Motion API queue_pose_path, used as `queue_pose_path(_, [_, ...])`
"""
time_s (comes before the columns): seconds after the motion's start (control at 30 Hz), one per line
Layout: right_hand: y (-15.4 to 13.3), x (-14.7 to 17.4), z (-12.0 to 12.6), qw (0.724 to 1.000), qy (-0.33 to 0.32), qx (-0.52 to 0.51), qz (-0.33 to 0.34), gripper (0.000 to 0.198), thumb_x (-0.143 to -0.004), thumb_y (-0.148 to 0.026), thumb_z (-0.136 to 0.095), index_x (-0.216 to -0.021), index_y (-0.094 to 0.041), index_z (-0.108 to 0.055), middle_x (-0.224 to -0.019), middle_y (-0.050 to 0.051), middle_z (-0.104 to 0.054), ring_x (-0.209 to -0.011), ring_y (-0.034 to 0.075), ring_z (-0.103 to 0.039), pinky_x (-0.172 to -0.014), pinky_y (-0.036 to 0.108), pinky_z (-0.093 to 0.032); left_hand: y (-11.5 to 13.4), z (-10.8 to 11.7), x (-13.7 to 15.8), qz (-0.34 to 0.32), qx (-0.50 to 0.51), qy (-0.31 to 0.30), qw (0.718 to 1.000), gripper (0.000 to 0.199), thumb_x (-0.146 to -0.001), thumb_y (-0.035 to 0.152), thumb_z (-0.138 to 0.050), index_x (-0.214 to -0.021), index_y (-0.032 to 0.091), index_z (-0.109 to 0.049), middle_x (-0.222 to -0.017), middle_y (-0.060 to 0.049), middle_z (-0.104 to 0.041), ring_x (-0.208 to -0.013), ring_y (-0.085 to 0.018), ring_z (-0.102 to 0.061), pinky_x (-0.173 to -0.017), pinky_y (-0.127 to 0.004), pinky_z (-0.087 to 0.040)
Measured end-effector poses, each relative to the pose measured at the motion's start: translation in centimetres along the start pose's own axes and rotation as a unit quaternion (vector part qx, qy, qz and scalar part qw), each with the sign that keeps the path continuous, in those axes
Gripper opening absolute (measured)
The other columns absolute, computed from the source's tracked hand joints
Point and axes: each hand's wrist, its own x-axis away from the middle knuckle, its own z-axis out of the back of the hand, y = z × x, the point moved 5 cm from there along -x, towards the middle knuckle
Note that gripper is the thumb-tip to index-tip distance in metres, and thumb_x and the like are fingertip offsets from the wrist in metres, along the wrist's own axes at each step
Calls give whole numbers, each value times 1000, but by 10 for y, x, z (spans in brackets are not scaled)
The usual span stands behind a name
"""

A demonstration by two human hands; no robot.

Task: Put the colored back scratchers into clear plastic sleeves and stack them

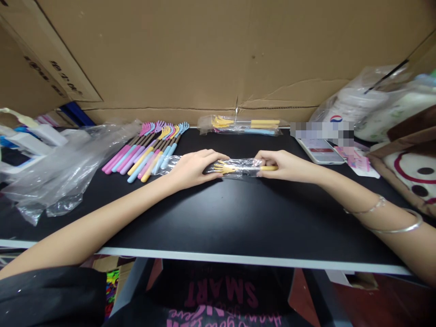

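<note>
A yellow back scratcher (224,168) lies partly inside a narrow clear plastic bag (243,167), its clawed head pointing left. My right hand (274,162) is closed around the handle at the bag's right end, and the handle's tip sticks out past the fingers. Over the bag's left part rests my left hand (197,167), thumb below and fingers above, gripping the film beside the claw. Just left of that hand, several back scratchers (146,152) in pink, purple, blue and yellow lie side by side, claws away from me.
Bagged back scratchers (248,125) lie by the cardboard wall (218,59). Clear plastic bags (64,168) spread over the left side of the black table (218,218). A phone (322,150), a bagged white cup (357,104) and a brown cloth item (405,168) sit at the right.
</note>
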Motion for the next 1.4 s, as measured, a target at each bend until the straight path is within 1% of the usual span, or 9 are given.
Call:
queue_pose_path(0.1, [-4,0,2,1000,3,2,12,31,-76,-46,-64,-94,-21,-60,-69,-1,-63,-63,15,-56,-64,29,-42,0,0,0,-4,-6,4,1000,43,-96,45,-63,-135,26,-60,-118,-6,-71,-106,-23,-67,-84,-30,-50])
queue_pose_path(0.23, [-6,-1,5,999,31,13,19,33,-75,-48,-66,-92,-20,-64,-71,1,-65,-64,16,-56,-64,29,-41,0,0,0,-16,-29,5,999,45,-97,46,-62,-137,25,-61,-114,-7,-73,-104,-23,-67,-81,-31,-51])
queue_pose_path(0.47, [-5,-4,0,996,82,3,22,32,-73,-51,-68,-85,-21,-67,-65,0,-59,-60,16,-50,-60,30,-39,-2,-5,-1,-72,10,27,997,46,-101,37,-59,-143,22,-58,-132,-10,-68,-112,-23,-61,-96,-37,-51])
queue_pose_path(0.63, [-7,-6,-9,992,113,6,52,25,-75,-46,-68,-83,-22,-68,-71,3,-60,-63,17,-51,-62,31,-41,0,-11,-1,-87,22,0,996,47,-101,38,-57,-146,21,-55,-140,-13,-63,-119,-26,-58,-102,-43,-48])
queue_pose_path(0.8, [-5,-7,-13,989,125,26,77,25,-79,-46,-66,-85,-22,-68,-77,5,-60,-69,18,-53,-66,31,-43,1,-14,0,-73,32,-25,997,46,-103,38,-53,-147,24,-53,-142,-13,-60,-123,-26,-56,-103,-43,-46])
queue_pose_path(0.9, [1,-7,-7,992,97,41,64,35,-79,-52,-68,-97,-22,-68,-85,6,-64,-78,21,-58,-71,33,-45,0,-12,0,-67,17,-25,997,48,-102,42,-54,-146,23,-52,-142,-13,-60,-124,-27,-56,-102,-42,-45])
queue_pose_path(1.03, [13,0,13,998,20,58,18,50,-78,-60,-69,-109,-21,-67,-94,8,-67,-86,23,-62,-74,35,-48,-3,-4,-1,-58,-19,-49,997,59,-98,52,-60,-148,22,-49,-145,-12,-58,-125,-28,-57,-102,-41,-43])
queue_pose_path(1.23, [32,17,40,990,-116,64,-47,49,-74,-62,-75,-104,-23,-72,-82,5,-68,-75,22,-62,-65,34,-47,-23,15,-4,-39,-21,-103,994,64,-90,60,-66,-142,25,-56,-140,-10,-62,-126,-27,-58,-102,-35,-44])
queue_pose_path(1.4, [36,20,41,987,-142,52,-46,41,-76,-61,-75,-94,-24,-72,-76,3,-67,-69,21,-60,-62,34,-45,-38,24,-3,-41,9,-118,992,59,-87,60,-68,-136,28,-61,-133,-6,-66,-121,-24,-62,-98,-30,-46])
